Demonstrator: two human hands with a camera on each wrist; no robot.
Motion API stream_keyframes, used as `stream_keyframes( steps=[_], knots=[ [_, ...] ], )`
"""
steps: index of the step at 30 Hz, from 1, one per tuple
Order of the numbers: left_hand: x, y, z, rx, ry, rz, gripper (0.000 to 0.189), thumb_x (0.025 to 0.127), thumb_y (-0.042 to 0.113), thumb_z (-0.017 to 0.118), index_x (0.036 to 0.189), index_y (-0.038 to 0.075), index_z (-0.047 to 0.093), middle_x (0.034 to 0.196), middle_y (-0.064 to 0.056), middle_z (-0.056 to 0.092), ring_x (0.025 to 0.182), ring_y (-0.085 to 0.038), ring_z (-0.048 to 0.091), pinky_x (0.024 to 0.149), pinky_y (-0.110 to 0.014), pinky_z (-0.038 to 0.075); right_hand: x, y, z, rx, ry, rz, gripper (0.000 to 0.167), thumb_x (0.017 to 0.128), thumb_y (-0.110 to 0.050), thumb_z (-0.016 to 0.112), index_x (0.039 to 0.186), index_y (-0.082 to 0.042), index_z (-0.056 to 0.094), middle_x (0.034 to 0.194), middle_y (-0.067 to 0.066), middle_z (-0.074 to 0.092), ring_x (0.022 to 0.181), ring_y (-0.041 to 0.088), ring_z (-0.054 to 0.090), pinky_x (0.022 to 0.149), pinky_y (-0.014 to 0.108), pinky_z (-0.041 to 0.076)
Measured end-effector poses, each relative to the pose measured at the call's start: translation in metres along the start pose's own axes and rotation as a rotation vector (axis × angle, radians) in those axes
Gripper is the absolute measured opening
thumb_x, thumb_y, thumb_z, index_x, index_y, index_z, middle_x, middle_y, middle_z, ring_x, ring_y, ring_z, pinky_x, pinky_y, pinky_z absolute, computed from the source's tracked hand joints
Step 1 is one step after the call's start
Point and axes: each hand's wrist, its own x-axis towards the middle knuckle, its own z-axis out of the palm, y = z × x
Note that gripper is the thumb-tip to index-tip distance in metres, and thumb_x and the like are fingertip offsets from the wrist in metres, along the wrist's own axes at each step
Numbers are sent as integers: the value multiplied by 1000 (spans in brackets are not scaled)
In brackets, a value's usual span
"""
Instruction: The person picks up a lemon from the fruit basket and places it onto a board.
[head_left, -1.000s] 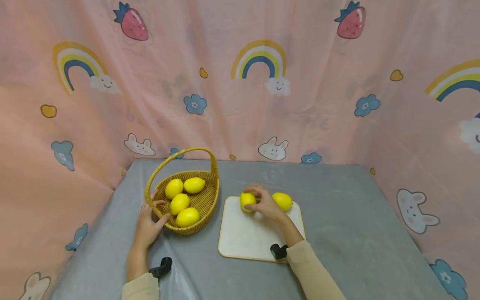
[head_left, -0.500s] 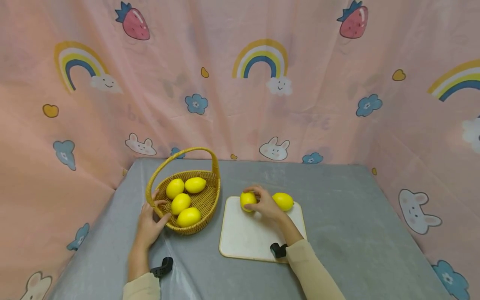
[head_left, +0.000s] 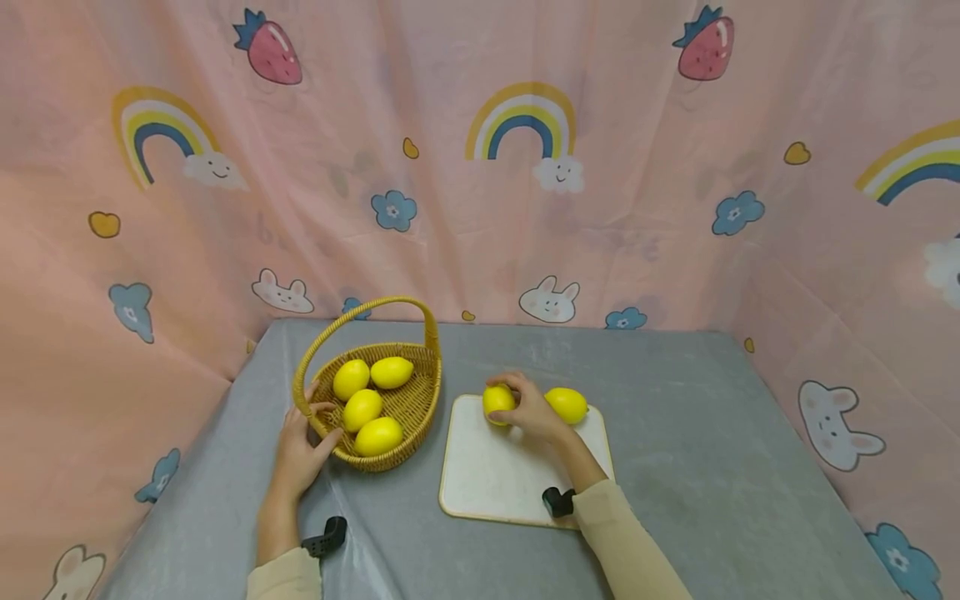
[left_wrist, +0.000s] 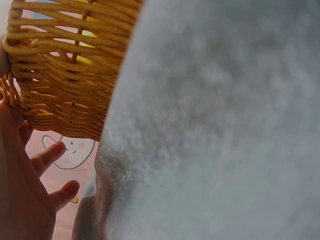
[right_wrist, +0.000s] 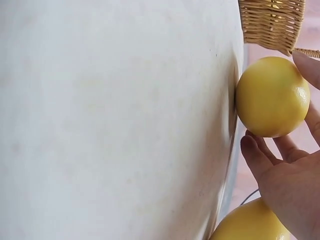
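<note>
My right hand [head_left: 528, 411] holds a yellow lemon [head_left: 498, 403] at the far left of a white cutting board [head_left: 495, 475], thumb and fingers round it. In the right wrist view this lemon [right_wrist: 272, 97] is right at the board's surface. A second lemon [head_left: 567, 405] lies just right of that hand, at the board's back edge. My left hand [head_left: 298, 454] grips the near left end of a wicker basket [head_left: 408, 408], by the handle's base. In the left wrist view two fingers [left_wrist: 49, 157] spread below the woven wall. Several lemons [head_left: 378, 436] lie inside the basket.
A grey cloth covers the table [head_left: 697, 442]. A pink printed curtain [head_left: 637, 250] hangs behind it and along both sides. The basket's tall arched handle [head_left: 360, 312] rises over its left part. A strip of grey table separates basket and board.
Both hands hold nearly the same poses as before. The lemon in my right hand has shifted very slightly to the right. The whole head view has moved a little.
</note>
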Motion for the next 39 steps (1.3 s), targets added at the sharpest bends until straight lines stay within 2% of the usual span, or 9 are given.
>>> stream_keyframes(
  steps=[5,11,18,19,28,33,35,39],
  knots=[
    [-1,1,-1,-1,1,-2,31,83,4,72,113,-1,64,155,-20,37,140,-47,29,104,-71,21,1,-1,-1,17,-1,-12,52,84,1,76,132,6,56,135,21,51,121,38,50,105,55,38],
    [0,1,-1,8,7,3,32,83,3,72,114,-1,64,154,-22,37,140,-47,30,105,-70,21,4,-7,-5,12,1,1,51,85,0,75,132,5,56,142,24,46,137,44,37,113,56,28],
    [-1,0,-1,9,3,-1,31,84,4,72,114,0,64,155,-20,37,141,-45,29,106,-70,21,-7,-56,-13,49,-26,-22,48,88,5,69,133,11,53,140,31,45,137,50,33,115,54,22],
    [-1,0,-1,10,3,0,31,84,4,72,114,0,64,155,-20,37,141,-45,29,106,-69,21,-7,-57,-14,61,-26,-21,49,88,6,69,133,12,52,141,31,45,137,50,33,116,53,21],
    [-1,1,0,10,10,17,32,83,3,72,113,-2,64,154,-22,38,140,-47,29,107,-69,20,1,-66,-13,72,-4,-98,49,88,6,68,133,15,50,138,32,47,136,46,38,114,51,27],
    [-1,2,1,10,16,24,32,82,3,72,113,-3,63,153,-24,38,139,-48,30,106,-69,20,15,-54,-3,92,-2,-149,50,87,7,70,133,14,52,137,31,49,134,46,39,114,49,29],
    [-1,2,1,9,17,23,32,82,2,72,113,-4,63,153,-24,38,139,-48,30,106,-69,20,22,-49,3,104,-11,-160,50,86,6,71,133,12,54,137,29,50,134,44,40,114,46,29],
    [0,2,0,5,17,18,33,82,2,72,113,-4,63,153,-24,38,140,-47,30,106,-69,20,28,-57,13,105,-54,-184,48,88,3,71,132,9,56,136,26,51,133,43,42,114,44,31]
  ],
)
